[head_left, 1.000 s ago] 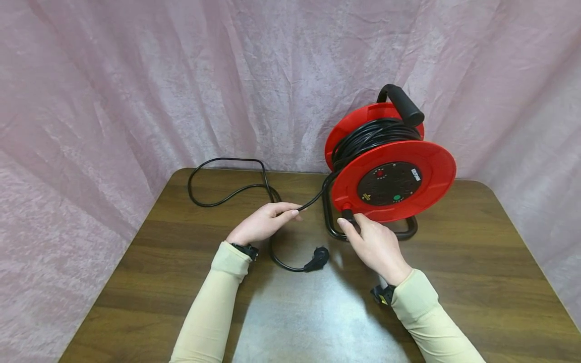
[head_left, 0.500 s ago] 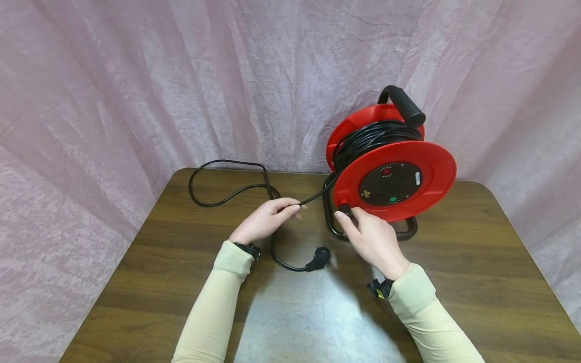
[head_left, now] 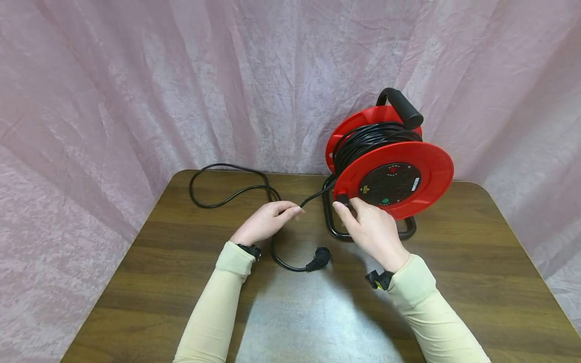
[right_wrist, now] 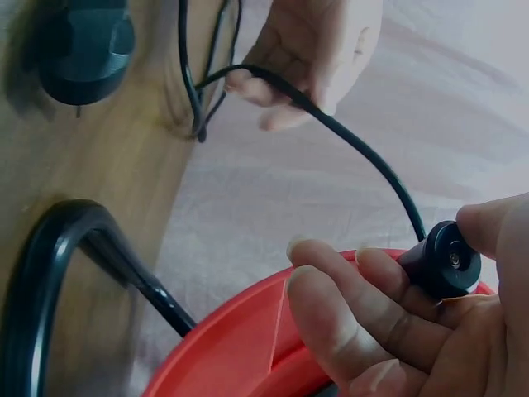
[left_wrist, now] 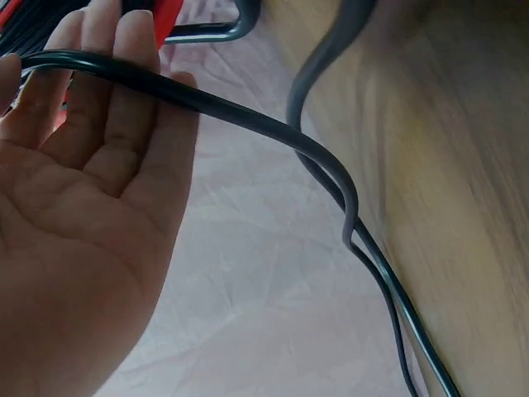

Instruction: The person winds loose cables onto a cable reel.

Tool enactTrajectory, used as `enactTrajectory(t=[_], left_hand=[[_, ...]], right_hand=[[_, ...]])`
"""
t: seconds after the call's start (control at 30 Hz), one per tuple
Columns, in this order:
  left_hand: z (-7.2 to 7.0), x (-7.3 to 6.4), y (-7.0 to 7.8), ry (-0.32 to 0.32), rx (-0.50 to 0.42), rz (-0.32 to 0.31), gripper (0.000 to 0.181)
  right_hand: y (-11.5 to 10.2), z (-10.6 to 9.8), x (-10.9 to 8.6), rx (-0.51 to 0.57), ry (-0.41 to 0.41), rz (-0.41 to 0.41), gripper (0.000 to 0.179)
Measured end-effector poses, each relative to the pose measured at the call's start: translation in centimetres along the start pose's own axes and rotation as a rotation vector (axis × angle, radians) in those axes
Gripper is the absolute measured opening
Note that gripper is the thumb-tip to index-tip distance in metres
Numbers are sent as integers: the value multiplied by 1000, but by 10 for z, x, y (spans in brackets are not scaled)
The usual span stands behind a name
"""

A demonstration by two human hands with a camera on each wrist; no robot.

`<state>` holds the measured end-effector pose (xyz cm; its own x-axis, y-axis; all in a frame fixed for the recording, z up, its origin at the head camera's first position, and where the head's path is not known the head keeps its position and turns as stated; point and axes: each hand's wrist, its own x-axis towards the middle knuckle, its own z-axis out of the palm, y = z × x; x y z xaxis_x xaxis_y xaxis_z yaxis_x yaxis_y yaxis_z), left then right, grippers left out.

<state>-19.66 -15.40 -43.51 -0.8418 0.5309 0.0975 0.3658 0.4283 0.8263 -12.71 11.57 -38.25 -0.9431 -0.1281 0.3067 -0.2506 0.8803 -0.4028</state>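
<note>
A red cable reel with black cord wound on its drum stands at the right rear of the table. My right hand pinches the black crank knob on the reel's front disc between thumb and fingers. To the left, my left hand holds the cable between thumb and fingers; in the left wrist view it runs across the fingers. From there the cable rises to the drum on one side. The other side trails to a loop at the back left and a black plug lying on the wood.
The reel rests on a black tubular stand and has a black carrying handle on top. A pink curtain hangs right behind the rear edge of the wooden table.
The reel's front disc has turned clockwise; its knob and my right hand have moved up slightly. My left hand has barely shifted. The back of the loose loop has slipped slightly toward me.
</note>
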Motion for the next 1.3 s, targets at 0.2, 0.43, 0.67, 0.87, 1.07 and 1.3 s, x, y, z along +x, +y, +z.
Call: enactTrajectory(t=[0.2, 0.43, 0.67, 0.87, 1.07, 1.3], left_hand=[[0, 0, 3, -7, 44, -21, 30], [-2, 2, 0, -25, 57, -37, 36], [-7, 1, -2, -27, 60, -14, 38], [-9, 0, -3, 3, 37, -5, 36], [-8, 3, -6, 2, 23, 2, 36], [-9, 3, -3, 92, 69, 24, 45]], right_hand=[[-4, -7, 3, -8, -19, 13, 50], [-8, -9, 7, -21, -18, 30, 50], [-17, -15, 10, -5, 9, 49, 50], [-22, -20, 11, -2, 19, 66, 50], [-24, -28, 13, -19, 41, 69, 50], [-27, -34, 16, -19, 57, 78, 48]])
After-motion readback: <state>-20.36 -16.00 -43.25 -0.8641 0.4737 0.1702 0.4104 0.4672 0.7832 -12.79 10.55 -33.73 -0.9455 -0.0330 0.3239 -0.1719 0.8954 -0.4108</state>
